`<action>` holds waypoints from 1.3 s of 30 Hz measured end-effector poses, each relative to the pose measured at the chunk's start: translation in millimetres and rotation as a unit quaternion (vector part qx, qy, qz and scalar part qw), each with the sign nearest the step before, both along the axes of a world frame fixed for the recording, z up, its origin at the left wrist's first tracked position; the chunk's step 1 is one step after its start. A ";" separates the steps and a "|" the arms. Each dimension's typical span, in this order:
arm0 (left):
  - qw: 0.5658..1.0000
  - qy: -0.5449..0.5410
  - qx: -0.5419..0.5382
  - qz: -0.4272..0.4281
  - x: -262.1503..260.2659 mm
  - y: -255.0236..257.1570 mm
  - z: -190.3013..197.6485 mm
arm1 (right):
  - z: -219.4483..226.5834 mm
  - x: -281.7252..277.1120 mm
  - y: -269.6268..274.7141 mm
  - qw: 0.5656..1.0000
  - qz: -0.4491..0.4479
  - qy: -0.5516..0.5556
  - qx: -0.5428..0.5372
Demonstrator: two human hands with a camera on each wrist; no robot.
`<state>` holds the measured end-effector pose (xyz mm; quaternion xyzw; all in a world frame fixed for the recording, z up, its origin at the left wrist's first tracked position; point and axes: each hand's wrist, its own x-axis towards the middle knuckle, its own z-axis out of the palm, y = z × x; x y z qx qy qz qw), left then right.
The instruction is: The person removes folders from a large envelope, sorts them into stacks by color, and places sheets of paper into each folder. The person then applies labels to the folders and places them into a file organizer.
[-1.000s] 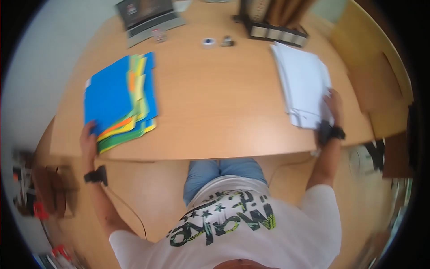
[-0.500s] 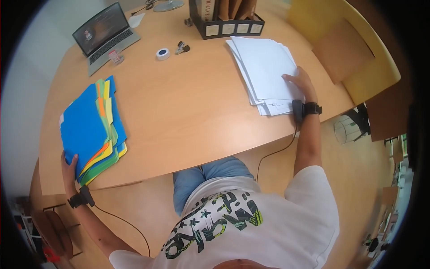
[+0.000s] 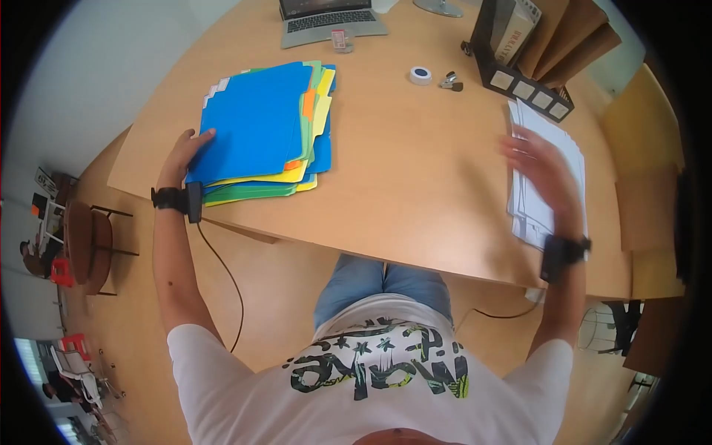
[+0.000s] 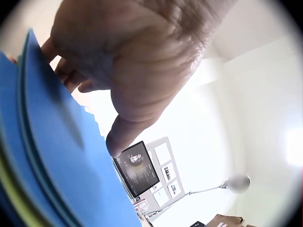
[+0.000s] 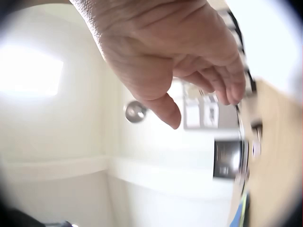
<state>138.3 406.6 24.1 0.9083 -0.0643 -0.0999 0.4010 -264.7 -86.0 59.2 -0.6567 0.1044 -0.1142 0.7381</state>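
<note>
I'm watching both hands on the pale wood-look desk point(image 3: 415, 170). The left hand point(image 3: 180, 157) is resting at the near-left edge of a thick stack of blue, green, yellow and orange tabbed folders point(image 3: 248, 122). Its thumb is lying over the edge of the top blue folder, while the other fingers are bending loosely beside the stack, gap to the thumb wide. Can't tell how hard it's pressing. Folders are sitting on the left side of the desk, tabs sticking out to the right, edges uneven.

The right hand point(image 3: 547, 169) is hanging over a pile of loose white paper sheets point(image 3: 529, 211) on the right side. It's blurring in the head view; fingers are extending side by side with a slight bend, thumb standing well apart. I can't tell whether it's touching the paper.

Between the stacks, toward the far side, a white round disc with a dark blue centre point(image 3: 420, 75) is lying near a small black-and-silver object point(image 3: 450, 82). A silver laptop point(image 3: 330, 24) is standing beyond the folders.
</note>
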 end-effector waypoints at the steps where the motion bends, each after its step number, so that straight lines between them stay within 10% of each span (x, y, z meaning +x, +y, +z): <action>1: 1.000 -0.007 0.003 0.004 -0.4 -5.2 -1.2 | -7.6 25.0 22.0 0.998 0.042 0.009 0.040; 12: 0.996 0.079 -0.024 -0.029 12.9 6.6 -1.6 | -65.5 269.6 168.1 0.981 0.101 0.134 0.097; 28: 0.881 0.289 -0.365 -0.085 -26.8 -10.7 -2.9 | -49.1 260.4 194.6 0.984 -0.030 0.156 0.083; 36: 0.880 0.081 -0.445 -0.148 -49.5 -45.3 4.0 | -54.2 245.3 149.7 0.970 0.044 0.079 0.224; 39: 0.866 -0.036 -0.447 -0.223 -39.6 -73.2 30.4 | -25.9 232.5 132.1 0.995 -0.005 -0.079 0.063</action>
